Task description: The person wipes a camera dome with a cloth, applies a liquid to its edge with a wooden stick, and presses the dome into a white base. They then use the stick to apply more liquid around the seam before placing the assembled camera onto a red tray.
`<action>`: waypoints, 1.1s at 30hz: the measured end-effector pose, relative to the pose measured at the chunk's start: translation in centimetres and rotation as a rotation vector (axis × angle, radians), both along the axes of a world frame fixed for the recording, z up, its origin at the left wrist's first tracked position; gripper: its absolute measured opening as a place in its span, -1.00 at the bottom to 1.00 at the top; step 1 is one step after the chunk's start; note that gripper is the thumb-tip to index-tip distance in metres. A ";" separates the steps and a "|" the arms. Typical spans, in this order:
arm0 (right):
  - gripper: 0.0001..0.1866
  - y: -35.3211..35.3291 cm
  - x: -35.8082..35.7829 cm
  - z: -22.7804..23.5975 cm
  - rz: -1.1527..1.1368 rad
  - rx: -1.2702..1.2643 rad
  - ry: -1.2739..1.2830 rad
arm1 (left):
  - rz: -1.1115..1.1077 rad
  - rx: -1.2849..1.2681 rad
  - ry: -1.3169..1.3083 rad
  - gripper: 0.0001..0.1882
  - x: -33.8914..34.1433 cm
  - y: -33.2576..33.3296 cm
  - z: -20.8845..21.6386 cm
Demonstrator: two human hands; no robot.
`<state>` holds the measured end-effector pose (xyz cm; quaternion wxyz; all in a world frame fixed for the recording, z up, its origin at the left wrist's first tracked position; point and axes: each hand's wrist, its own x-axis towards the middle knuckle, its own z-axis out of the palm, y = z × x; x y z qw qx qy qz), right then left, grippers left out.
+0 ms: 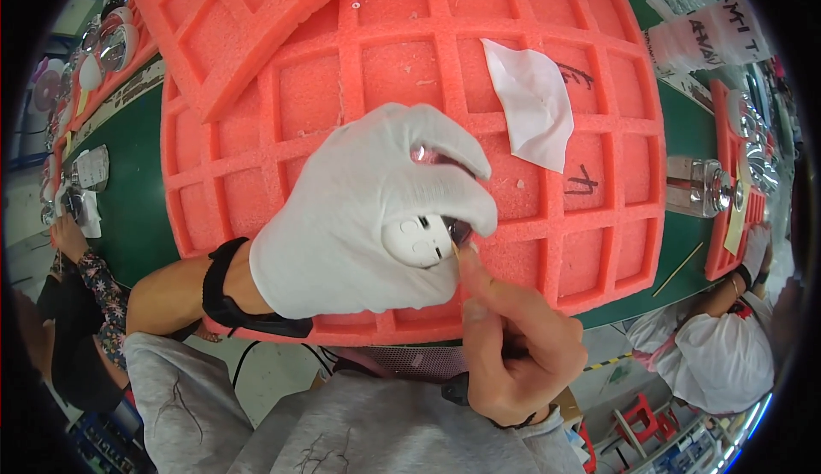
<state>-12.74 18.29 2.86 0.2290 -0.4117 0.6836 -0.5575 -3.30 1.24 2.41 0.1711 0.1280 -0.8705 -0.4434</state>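
Observation:
My left hand (368, 209), in a white glove with a black strap at the wrist, grips a small white rounded plastic part (417, 241). Dark slots and round marks show on the part's face, and a dark glossy piece is at its right end. A pinkish shine shows between the glove's fingers. My right hand (522, 346) is bare and pinched against that right end; whatever thin thing lies between its fingertips is too small to make out. Both hands are over a red foam tray (410, 64) divided into square pockets.
A white cloth (532, 102) lies on the tray, and a second foam tray (248, 12) overlaps its far left. On the green table (684, 256) are a clear glass jar (705, 188) and a thin stick (678, 269). Co-workers' hands (68, 236) show at both sides.

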 end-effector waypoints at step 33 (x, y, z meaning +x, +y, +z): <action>-0.61 0.7 0.5 0.1 -0.052 0.063 0.098 | 0.024 -0.016 0.037 -0.70 0.2 0.6 -0.6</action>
